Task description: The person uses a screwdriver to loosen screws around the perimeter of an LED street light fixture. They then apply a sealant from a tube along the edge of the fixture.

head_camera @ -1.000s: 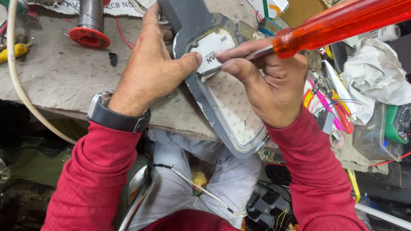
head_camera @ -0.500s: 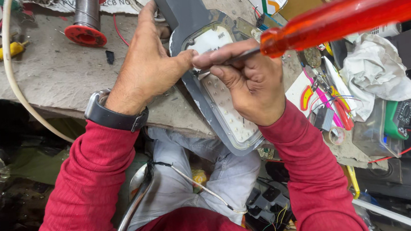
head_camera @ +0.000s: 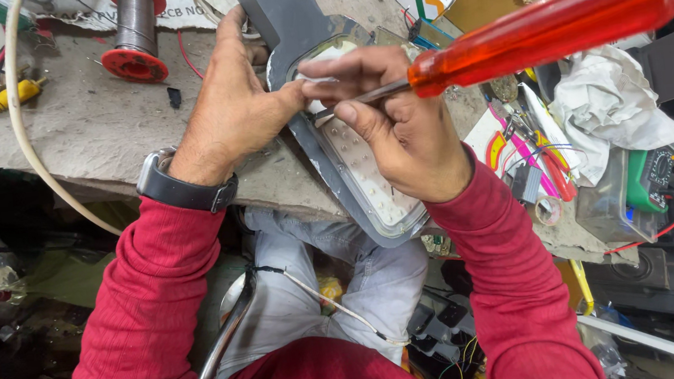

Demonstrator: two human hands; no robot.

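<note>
- Screwdriver: glossy translucent red handle, thin steel shaft, pinched closed in right hand.
- Lamp housing: grey, oblong, dimpled white panel, overhanging bench edge.
- Left hand clamps its side, thumb pressing.

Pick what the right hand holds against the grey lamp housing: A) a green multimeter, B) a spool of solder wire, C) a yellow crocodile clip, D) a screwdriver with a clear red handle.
D: the right hand grips the red-handled screwdriver, tip on the grey lamp housing.
</note>
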